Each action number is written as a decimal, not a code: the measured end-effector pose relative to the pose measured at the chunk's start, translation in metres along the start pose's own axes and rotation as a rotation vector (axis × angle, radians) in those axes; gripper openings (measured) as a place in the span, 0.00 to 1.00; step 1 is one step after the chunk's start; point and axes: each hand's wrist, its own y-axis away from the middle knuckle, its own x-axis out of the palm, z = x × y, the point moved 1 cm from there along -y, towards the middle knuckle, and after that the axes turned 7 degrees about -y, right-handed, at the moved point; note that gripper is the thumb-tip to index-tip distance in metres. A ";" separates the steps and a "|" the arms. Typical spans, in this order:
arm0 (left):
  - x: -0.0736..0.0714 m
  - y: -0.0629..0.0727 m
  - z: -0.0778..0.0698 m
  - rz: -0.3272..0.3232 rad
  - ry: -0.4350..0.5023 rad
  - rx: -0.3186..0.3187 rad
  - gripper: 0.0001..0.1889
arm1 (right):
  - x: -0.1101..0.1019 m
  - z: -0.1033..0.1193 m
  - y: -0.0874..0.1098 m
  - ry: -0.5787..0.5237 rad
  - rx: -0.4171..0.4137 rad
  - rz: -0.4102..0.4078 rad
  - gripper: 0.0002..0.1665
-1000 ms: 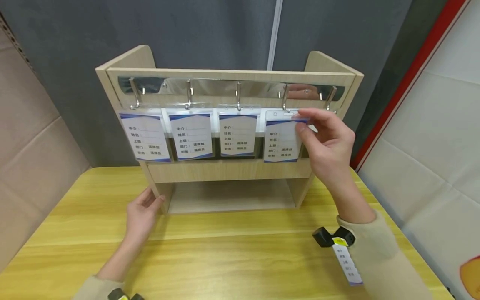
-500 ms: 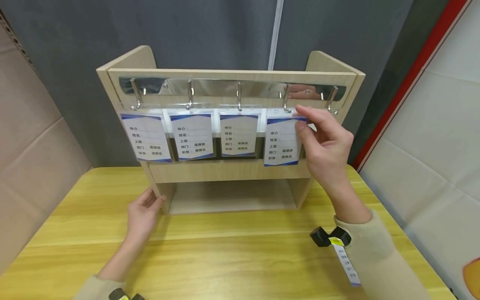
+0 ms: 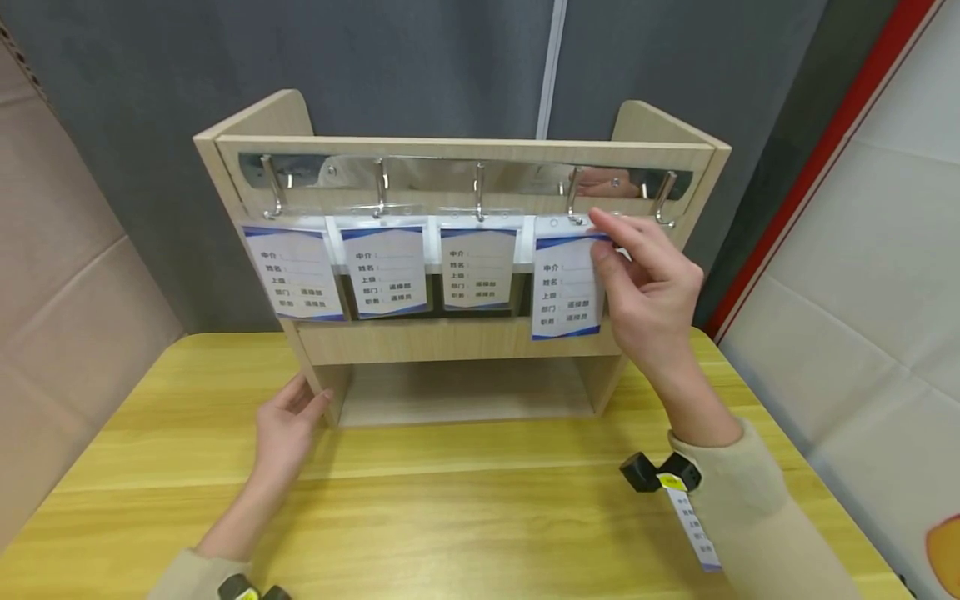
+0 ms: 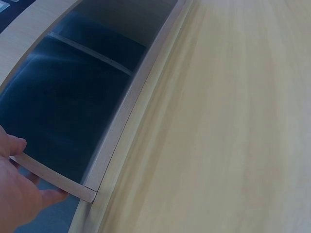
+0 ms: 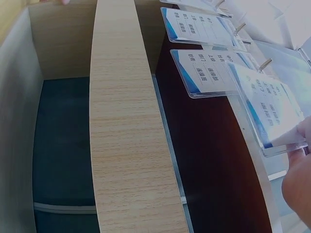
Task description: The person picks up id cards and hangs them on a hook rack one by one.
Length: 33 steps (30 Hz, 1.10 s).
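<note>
A clear-sleeved ID badge with a blue-edged white card is pinched between the thumb and index finger of my right hand. The badge's top edge meets the tip of the fourth hook from the left; whether the hook passes through its slot is unclear. Three like badges, among them the leftmost badge, hang from the hooks to the left. Low down, my left hand grips the left side panel of the wooden rack; the left wrist view shows thumb and fingers either side of the panel.
The fifth hook, at the far right of the metal strip, bears no badge. The rack stands on a yellow wood-grain table. Behind it hangs a grey curtain, with a white padded wall on the right.
The badge in my right hand has dropped slightly, its lower edge now below the others. My right hand has shifted a little left. My left hand stays on the panel.
</note>
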 end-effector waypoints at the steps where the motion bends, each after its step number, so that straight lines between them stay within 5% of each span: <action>1: 0.000 0.000 0.000 0.000 0.002 -0.001 0.28 | 0.000 -0.001 0.000 0.000 0.002 0.002 0.19; 33: 0.001 -0.001 0.001 0.010 0.025 -0.001 0.28 | 0.005 -0.014 0.001 -0.029 0.011 -0.010 0.19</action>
